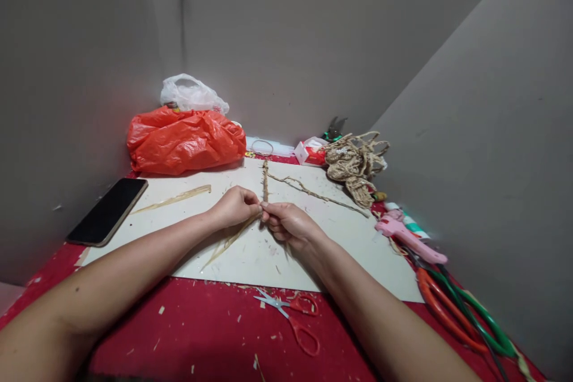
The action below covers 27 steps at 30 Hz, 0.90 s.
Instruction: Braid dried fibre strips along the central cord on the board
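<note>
My left hand (235,206) and my right hand (289,224) meet over the white board (250,256), fingertips pinched together on a thin braided straw cord (265,182) that runs straight away from me. Loose straw strands (228,242) trail from under my left hand toward the near left. A second twisted cord (313,193) branches to the right across the board. A flat straw strip (174,198) lies apart on the board's left.
A black phone (108,210) lies at left, an orange plastic bag (185,140) at the back, a jute rope bundle (356,164) at back right. Small red scissors (295,317) lie near me; a pink glue gun (409,239) and large scissors (461,310) at right. Grey walls close in.
</note>
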### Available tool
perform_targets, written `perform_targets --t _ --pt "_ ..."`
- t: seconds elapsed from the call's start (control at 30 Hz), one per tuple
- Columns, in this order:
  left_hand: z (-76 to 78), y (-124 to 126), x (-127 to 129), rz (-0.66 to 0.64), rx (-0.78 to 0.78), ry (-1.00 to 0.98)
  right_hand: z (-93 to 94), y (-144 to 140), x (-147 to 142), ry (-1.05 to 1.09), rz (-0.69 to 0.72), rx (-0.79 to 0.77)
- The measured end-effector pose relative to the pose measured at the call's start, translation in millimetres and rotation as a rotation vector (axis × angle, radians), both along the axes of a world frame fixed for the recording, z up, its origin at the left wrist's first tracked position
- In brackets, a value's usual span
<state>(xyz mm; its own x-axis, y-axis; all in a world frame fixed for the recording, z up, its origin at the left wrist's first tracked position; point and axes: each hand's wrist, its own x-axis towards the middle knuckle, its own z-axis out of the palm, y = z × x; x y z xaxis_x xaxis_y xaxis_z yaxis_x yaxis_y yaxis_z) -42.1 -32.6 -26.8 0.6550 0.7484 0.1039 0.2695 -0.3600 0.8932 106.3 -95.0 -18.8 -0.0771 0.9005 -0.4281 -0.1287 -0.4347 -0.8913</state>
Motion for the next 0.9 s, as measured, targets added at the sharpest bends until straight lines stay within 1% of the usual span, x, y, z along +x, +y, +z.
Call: perform_targets --t 0.1,0.17,0.27,0.33,0.4,0.47,0.53,0.63,0.67,0.7,0.73,0.8,0.83,0.87,0.9 --pt "5.9 -6 1 0.074 0.064 0.108 -2.2 -1 -4 -0.016 -0.059 0.013" --pt "10.2 -14 2 0.088 0.108 0.168 -4.1 -1 -6 -0.034 -0.109 0.027" --pt "15.1 -28 4 0.115 0.257 0.219 -6.1 -2 -9 -0.067 -0.170 0.058" --pt "16.3 -36 5 0.140 0.328 0.233 -7.1 -2 -11 -0.070 -0.182 0.071" --pt "16.1 -44 6 0.138 0.332 0.236 -8.5 -2 -10 -0.020 -0.157 0.081" --pt "15.2 -50 6 0.100 0.321 0.230 -10.2 -2 -8 0.055 -0.122 0.090" --pt "14.9 -58 6 0.025 0.343 0.221 -11.4 -1 -5 0.100 -0.101 0.082" --pt "17.3 -67 4 -0.142 0.451 0.205 -10.3 1 2 0.107 -0.073 0.036" --pt "18.6 -68 3 -0.169 0.481 0.188 -9.0 1 4 0.109 -0.066 0.029" --pt "20.0 -66 3 -0.156 0.497 0.159 -7.5 2 6 0.117 -0.059 0.028" --pt "21.2 -62 2 -0.093 0.494 0.112 -5.8 2 8 0.131 -0.049 0.030" --pt "22.0 -48 2 0.116 0.421 -0.013 -2.9 3 12 0.158 -0.008 0.022" --pt "21.3 -40 3 0.213 0.348 -0.072 -1.9 3 13 0.170 0.021 0.011" --pt "20.1 -32 4 0.255 0.238 -0.111 -1.1 3 15 0.178 0.052 -0.002" --pt "18.4 -25 6 0.237 0.083 -0.122 -0.7 4 16 0.180 0.083 -0.014"
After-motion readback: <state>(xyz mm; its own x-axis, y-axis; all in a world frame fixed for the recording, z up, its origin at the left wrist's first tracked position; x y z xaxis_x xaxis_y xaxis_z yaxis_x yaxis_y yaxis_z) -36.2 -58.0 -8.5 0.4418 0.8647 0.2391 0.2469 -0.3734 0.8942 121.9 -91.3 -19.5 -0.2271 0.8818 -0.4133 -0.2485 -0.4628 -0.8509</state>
